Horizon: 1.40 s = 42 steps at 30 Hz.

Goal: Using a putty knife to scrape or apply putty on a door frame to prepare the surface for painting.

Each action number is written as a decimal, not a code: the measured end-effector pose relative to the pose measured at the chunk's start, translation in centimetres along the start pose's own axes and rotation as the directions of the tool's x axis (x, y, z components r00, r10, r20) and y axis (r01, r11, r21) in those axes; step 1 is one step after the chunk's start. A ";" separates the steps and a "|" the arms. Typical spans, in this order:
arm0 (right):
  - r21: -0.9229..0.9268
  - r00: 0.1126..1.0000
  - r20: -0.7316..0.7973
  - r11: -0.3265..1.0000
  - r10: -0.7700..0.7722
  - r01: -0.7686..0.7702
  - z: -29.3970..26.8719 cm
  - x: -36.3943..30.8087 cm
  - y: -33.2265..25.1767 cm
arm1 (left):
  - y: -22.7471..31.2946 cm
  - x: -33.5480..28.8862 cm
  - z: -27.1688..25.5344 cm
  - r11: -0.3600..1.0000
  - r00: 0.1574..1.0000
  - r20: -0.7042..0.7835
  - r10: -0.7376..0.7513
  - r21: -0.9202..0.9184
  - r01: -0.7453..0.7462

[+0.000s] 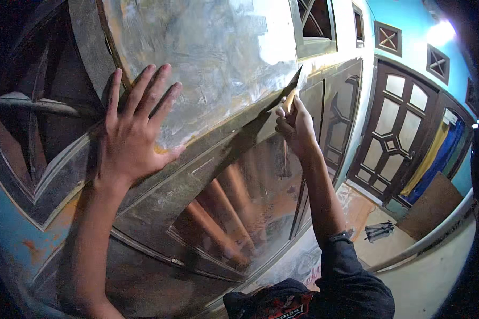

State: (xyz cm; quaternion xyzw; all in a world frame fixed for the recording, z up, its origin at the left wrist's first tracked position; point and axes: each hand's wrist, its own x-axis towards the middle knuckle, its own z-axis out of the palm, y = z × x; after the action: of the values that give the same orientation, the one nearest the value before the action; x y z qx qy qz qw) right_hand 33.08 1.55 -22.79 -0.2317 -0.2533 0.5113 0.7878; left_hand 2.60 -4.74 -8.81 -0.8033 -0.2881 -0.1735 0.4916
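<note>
My left hand (132,139) lies spread against the wall, fingers apart, over the lower corner of a patchy grey-white plastered panel (197,74). It holds nothing. Further right, my right hand (300,126) is closed round the light-coloured handle of a putty knife (290,101). The knife's thin blade points up at the panel's lower right end, beside the dark wooden frame (234,123) that runs below the plaster. Whether the blade touches the wall I cannot tell. A long shadow falls along the frame from the knife and hand.
Below the frame is a reflective glass pane (250,196). A vent opening with crossed bars (315,18) sits above right. At far right stand a dark door with frosted panes (391,122), yellow and blue cloths (436,154), a brown board (430,204) and a dark folded object (379,229) on the floor.
</note>
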 end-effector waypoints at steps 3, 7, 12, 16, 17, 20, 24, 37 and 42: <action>-0.048 0.996 0.067 0.998 0.051 -0.047 -0.1 -1.8 0.1 | 0.0 -0.1 0.2 1.000 1.000 0.004 -0.007 -0.003 0.007; -0.062 0.981 0.190 0.998 0.028 -0.017 -1.7 1.2 -2.7 | -0.2 -0.4 0.0 1.000 1.000 -0.016 0.002 -0.009 -0.002; -0.028 0.980 0.195 0.999 0.049 -0.044 -1.9 -0.4 -2.2 | -0.1 -0.3 0.0 1.000 1.000 0.005 0.002 -0.006 -0.002; -0.129 0.997 0.080 0.991 -0.021 0.032 -3.4 2.3 -4.1 | 0.0 -0.1 -0.1 1.000 1.000 0.001 0.005 0.013 -0.005; -0.106 0.987 0.160 0.994 0.005 0.013 -3.3 3.2 -5.0 | -0.1 0.0 -0.1 1.000 1.000 -0.008 0.006 0.029 -0.006; -0.145 0.998 0.065 0.989 -0.012 0.021 -3.8 3.3 -4.6 | 0.1 0.1 0.3 1.000 1.000 -0.002 0.028 0.003 -0.028; -0.085 0.963 0.259 0.995 0.072 -0.052 -2.9 0.6 -4.1 | -0.3 -0.1 -0.1 0.999 1.000 0.008 0.028 0.017 -0.028; -0.108 0.985 0.169 0.994 0.017 0.001 -6.4 8.8 -9.0 | -0.4 -1.0 0.3 1.000 1.000 -0.001 -0.007 0.000 0.007; -0.044 0.970 0.239 0.999 0.037 -0.027 -8.9 11.5 -11.0 | -0.1 -0.9 1.0 1.000 1.000 -0.020 -0.002 -0.002 0.002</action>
State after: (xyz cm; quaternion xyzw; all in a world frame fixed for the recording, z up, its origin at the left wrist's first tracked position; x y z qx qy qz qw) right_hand 50.34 7.12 -20.85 -0.1884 -0.3530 0.5429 0.7383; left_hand 1.88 -4.09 -9.71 -0.8018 -0.2837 -0.1821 0.4934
